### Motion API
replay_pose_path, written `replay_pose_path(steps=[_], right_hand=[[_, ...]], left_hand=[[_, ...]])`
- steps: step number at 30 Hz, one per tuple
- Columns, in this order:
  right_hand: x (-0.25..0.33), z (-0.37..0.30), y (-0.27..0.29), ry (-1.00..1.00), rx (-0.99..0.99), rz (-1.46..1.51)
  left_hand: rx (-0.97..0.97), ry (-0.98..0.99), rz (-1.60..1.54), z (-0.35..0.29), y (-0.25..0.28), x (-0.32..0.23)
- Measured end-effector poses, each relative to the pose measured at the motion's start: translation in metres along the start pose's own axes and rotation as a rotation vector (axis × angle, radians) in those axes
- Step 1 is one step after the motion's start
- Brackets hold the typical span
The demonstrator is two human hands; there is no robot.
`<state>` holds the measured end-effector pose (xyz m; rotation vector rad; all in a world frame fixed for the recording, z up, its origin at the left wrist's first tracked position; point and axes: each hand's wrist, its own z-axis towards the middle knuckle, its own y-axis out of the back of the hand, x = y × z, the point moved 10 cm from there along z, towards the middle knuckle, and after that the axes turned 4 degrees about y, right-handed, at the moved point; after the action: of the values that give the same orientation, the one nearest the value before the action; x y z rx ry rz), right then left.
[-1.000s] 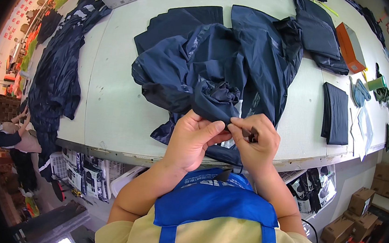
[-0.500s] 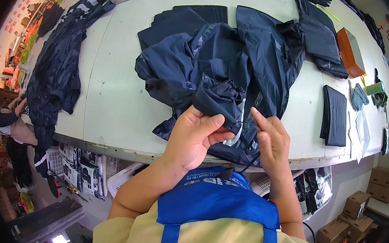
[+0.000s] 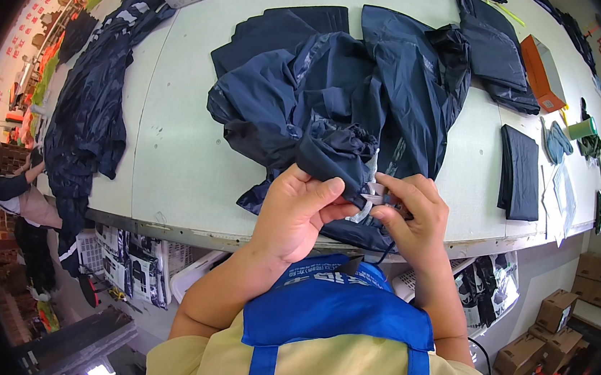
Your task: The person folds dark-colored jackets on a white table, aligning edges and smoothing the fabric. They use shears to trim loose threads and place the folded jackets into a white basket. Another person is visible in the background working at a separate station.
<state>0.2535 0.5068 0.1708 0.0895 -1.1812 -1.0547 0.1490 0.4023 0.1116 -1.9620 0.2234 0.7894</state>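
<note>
A dark navy garment (image 3: 325, 81) of thin, slightly shiny cloth lies bunched on the table in front of me. My left hand (image 3: 298, 209) pinches a gathered edge of it between thumb and fingers, palm turned up. Close by on the right, my right hand (image 3: 414, 211) is closed around small silvery thread snips (image 3: 374, 192), mostly covered by the fingers. Their two short blades point left at the cloth edge beside a pale grey strip (image 3: 373, 164). Whether the blades touch the cloth or a thread, I cannot tell.
Dark garments (image 3: 92, 95) are heaped along the table (image 3: 168, 138) at left. On the right are a folded dark cloth (image 3: 519, 172), an orange box (image 3: 543, 73) and a green thread spool (image 3: 582, 128). White baskets (image 3: 178, 255) stand below the edge. A person (image 3: 15, 185) works far left.
My right hand has moved left to the held cloth edge, bringing the snips' blades against or near it. My left hand keeps its pinch almost unmoved.
</note>
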Motion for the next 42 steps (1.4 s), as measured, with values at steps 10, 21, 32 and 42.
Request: replay_pose_path(steps=[10, 21, 32, 42], right_hand=[[0.005, 0.002, -0.004, 0.04, 0.049, 0.009], [0.02, 0.005, -0.002, 0.189, -0.007, -0.116], [-0.104, -0.028, 0.018, -0.431, -0.278, 0.309], [-0.26, -0.085, 0.109, -0.616, -0.267, -0.859]], left_hand=[[-0.001, 0.012, 0.033, 0.0, -0.002, 0.003], [-0.022, 0.026, 0.038, 0.0, 0.001, 0.003], [-0.015, 0.001, 0.033, -0.002, 0.007, 0.001], [0.02, -0.039, -0.007, -0.006, 0.015, 0.005]])
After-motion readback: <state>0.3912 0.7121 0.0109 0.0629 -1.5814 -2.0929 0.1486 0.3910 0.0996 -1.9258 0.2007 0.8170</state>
